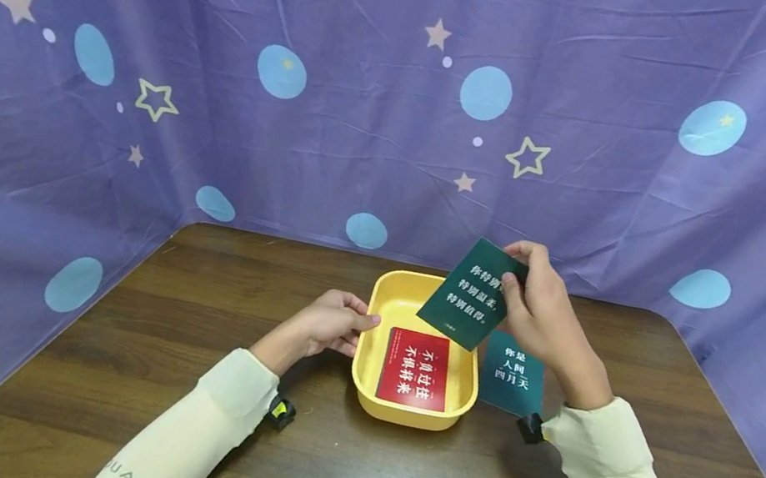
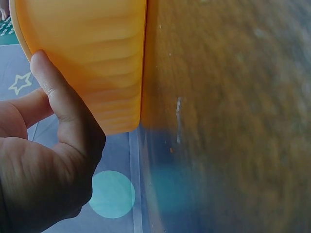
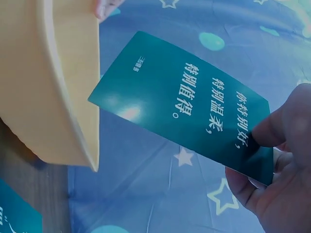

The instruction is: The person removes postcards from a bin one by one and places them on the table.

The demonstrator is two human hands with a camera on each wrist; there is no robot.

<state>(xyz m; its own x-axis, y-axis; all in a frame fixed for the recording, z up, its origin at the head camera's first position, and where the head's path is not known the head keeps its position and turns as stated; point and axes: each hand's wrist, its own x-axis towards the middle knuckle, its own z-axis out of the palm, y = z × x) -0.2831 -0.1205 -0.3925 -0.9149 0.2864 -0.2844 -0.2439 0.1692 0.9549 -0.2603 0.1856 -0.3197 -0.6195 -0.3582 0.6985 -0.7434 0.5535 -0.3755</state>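
A yellow plastic basin (image 1: 410, 415) stands on the table, and a red card (image 1: 416, 369) with white characters lies inside it. My left hand (image 1: 333, 322) pinches the basin's left rim, its thumb (image 2: 48, 77) over the edge and the fingers on the outside. Between the thumb and fingers of my right hand (image 1: 542, 308) is a dark green card (image 1: 468, 296) with white characters, held tilted above the basin's far right part. Another green card (image 1: 515, 375) lies on the table just right of the basin, partly hidden by the right hand and the basin.
The brown wooden table (image 1: 178, 374) ends at a purple curtain (image 1: 336, 155) with stars and blue dots, which surrounds its back and sides. A dark band (image 1: 280, 412) is worn on the left wrist, another band (image 1: 530, 429) on the right.
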